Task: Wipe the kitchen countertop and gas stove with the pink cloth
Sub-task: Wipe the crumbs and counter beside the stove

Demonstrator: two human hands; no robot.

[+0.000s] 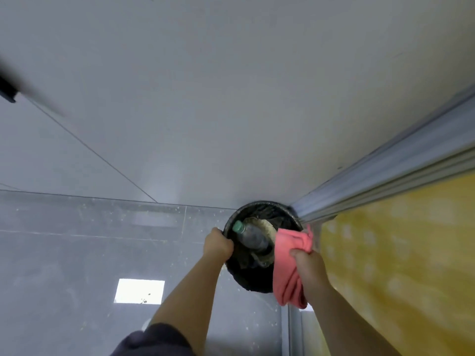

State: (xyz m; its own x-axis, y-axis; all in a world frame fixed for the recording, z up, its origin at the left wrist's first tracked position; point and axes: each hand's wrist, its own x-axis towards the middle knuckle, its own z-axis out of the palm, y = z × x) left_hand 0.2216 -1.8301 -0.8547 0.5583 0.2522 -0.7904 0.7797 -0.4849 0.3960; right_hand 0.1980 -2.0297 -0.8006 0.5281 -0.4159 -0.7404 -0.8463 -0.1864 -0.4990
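Pink cloth (pixel 288 265) hangs bunched and creased from my right hand (pixel 308 263), which grips its upper part over the right rim of the black bin (pixel 254 285) in the floor's (pixel 77 253) far corner. My left hand (pixel 217 244) clasps the bin's left rim. I judge I'm shaking debris off: hold the cloth above the opening, clear of the bottle (pixel 252 236) inside, and steady the bin.
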